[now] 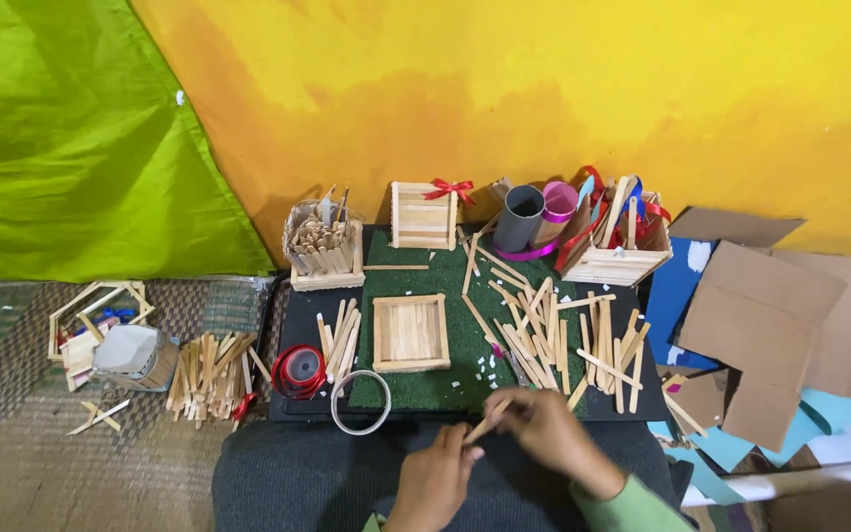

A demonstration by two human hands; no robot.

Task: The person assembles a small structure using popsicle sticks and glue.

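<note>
Both grips (pixel 490 433) on pale wooden stick (pixel 488 421)

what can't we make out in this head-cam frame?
- Left hand, head view: its wrist and arm are cut off by the bottom edge.
- Right hand, head view: its fingers cover the grip on the wooden sticks; the stick count is too small to tell.
- Grey tube, head view: its inside is dark.
- Stick basket, head view: ribbons and sticks hide its inside.
- Cardboard sheets, head view: they cover the papers beneath.

Pale wooden sticks (pixel 544 335) on green mat (pixel 465 345); red ribbon spool (pixel 299 369); yellow wall (pixel 544 99).
</note>
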